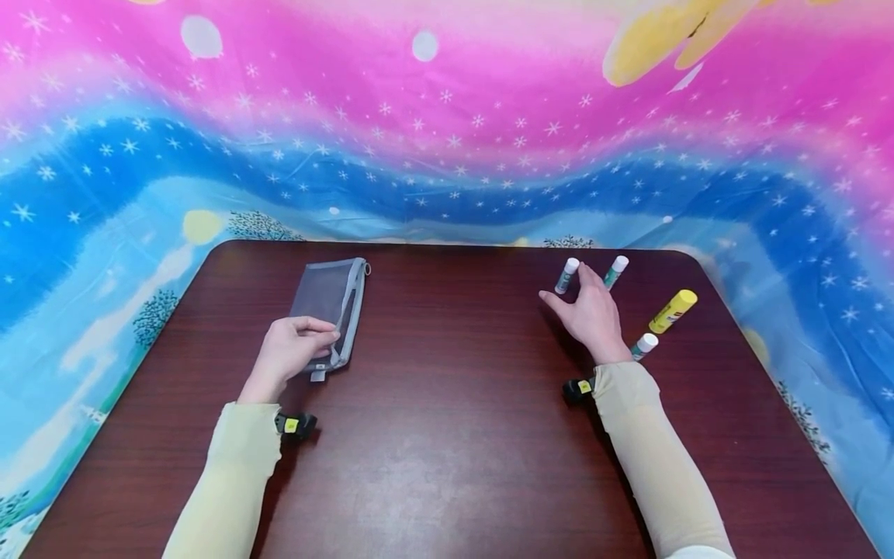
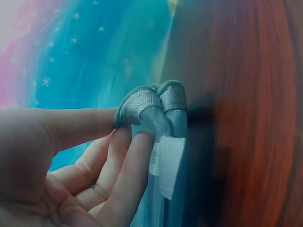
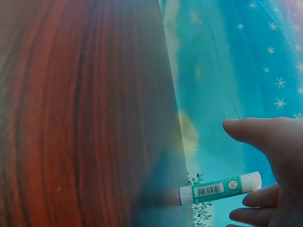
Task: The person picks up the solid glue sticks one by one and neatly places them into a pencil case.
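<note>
My left hand (image 1: 296,345) pinches the zippered edge of a grey mesh pouch (image 1: 327,283) at its near end. The left wrist view shows thumb and fingers on the zip tape (image 2: 142,101), next to a small white tag (image 2: 172,165). At the far right, my right hand (image 1: 594,318) reaches with thumb spread toward a small white-capped glue stick (image 1: 567,276). In the right wrist view, this green-labelled glue stick (image 3: 220,189) stands between thumb and fingers, the thumb apart from it. Another small glue stick (image 1: 616,272) is just beyond the fingers.
A larger yellow glue stick (image 1: 673,312) stands right of my right hand. One more small glue stick (image 1: 645,346) is beside the right wrist, partly hidden. The dark wooden table (image 1: 433,373) meets a colourful printed cloth (image 1: 447,140) along its back and sides.
</note>
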Available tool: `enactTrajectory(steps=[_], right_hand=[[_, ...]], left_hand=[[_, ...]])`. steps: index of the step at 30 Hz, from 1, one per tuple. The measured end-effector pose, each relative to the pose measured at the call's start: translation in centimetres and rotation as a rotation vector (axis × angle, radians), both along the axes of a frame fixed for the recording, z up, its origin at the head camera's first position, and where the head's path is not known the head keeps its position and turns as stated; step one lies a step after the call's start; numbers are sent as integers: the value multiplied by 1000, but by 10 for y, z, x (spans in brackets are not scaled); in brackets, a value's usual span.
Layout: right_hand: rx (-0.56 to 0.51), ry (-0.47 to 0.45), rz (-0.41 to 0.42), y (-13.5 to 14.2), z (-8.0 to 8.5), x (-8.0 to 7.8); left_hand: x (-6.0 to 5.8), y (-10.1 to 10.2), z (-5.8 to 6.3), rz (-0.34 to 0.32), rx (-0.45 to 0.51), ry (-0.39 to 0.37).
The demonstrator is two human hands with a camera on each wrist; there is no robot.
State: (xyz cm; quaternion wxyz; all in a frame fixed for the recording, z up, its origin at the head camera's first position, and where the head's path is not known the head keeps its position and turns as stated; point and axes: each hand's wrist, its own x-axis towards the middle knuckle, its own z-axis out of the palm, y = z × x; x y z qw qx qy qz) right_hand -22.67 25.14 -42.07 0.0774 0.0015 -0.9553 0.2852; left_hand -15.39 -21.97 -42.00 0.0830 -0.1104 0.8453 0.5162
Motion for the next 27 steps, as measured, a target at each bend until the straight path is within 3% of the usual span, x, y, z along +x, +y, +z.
enactTrajectory(steps=[8, 17, 27], right_hand=[[-75, -44, -27, 3, -1, -3], [-237, -84, -53, 4, -1, -8], [-335, -39, -94, 4, -9, -10]], left_hand=[[-6, 13, 6, -4, 68, 41], [-15, 32, 11, -17, 117, 47], [-18, 45, 11, -25, 170, 49]])
